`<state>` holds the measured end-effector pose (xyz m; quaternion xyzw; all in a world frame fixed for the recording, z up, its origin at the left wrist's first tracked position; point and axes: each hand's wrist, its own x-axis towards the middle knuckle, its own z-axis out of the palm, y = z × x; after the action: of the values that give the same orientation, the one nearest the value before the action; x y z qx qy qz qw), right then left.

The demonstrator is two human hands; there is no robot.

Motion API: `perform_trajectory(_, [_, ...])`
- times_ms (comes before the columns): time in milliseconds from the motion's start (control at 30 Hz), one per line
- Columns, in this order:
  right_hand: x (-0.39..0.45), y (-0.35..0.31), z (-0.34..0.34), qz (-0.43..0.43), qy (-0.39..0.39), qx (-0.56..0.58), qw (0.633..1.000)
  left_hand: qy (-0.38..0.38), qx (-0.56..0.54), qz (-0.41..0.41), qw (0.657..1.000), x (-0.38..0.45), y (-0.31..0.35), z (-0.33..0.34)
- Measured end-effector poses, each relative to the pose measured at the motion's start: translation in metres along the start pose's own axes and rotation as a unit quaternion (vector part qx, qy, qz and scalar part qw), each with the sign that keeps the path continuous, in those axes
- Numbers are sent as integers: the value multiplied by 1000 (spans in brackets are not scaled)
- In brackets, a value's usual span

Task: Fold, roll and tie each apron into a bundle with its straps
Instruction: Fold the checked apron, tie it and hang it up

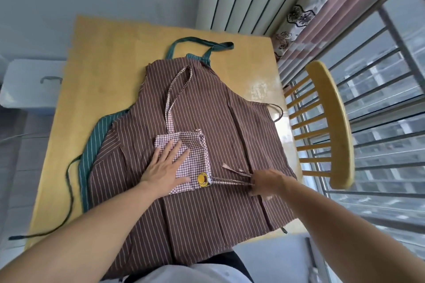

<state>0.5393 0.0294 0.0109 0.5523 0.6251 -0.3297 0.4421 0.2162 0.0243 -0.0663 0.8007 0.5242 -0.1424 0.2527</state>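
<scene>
Left hand (164, 165) lies flat, fingers spread, pressing a folded red-and-white checked apron (192, 156); the blurred right hand (264, 181) pinches its thin straps (232, 182), pulled taut. The bundle sits on a brown pinstriped apron (202, 108) (a green striped one (92, 145) underneath) spread over a yellow wooden table (108, 53), beside a spindle-back wooden chair (331, 122) and barred window (391, 89)
</scene>
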Motion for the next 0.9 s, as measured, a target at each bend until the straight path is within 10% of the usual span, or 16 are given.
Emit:
perform_trajectory(333, [-2,20,-24,212,234,-40,948,-2,-17,-2,1000,-1,0,-3])
perform_trajectory(600, [-5,-111,2,-242,322,-38,914,16,-32,5,999,-2,-3,2])
perform_trajectory(900, [32,-111,41,-192,336,24,922,32,-19,104,994,-51,-25,16])
